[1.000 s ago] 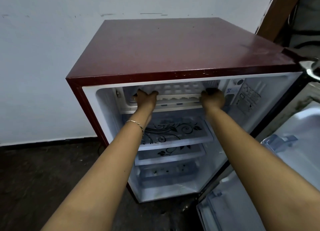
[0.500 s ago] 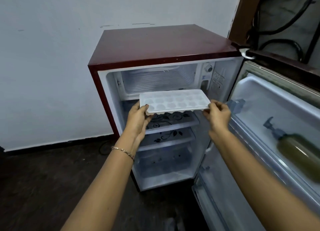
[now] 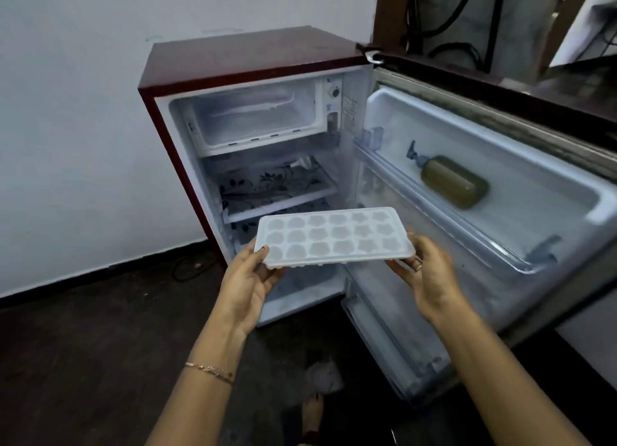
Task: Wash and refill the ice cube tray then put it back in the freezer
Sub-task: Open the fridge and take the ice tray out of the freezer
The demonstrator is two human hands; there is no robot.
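The white ice cube tray (image 3: 334,237) is out in the open air, held in front of the lower part of the dark red mini fridge (image 3: 253,58), roughly level, with its long side running left to right. Both hands are clamped on it. The left hand (image 3: 247,278) has its thumb on top of the near left corner and its fingers curled underneath. The right hand (image 3: 430,272) pinches the right short edge, with a ring (image 3: 418,266) showing on one finger. The tray has three rows of six round-ish pockets (can't tell if there's ice or water in them, they just look frosty).

The fridge door (image 3: 521,138) hangs wide open to the right. A pump bottle (image 3: 454,182) of olive-green liquid lies on its side in the upper door shelf. The freezer compartment (image 3: 253,115) sits at the top of the cabinet, well above the tray, with a glass shelf (image 3: 277,185) with a floral print below it. There's a thin bracelet (image 3: 210,369) on the left wrist.
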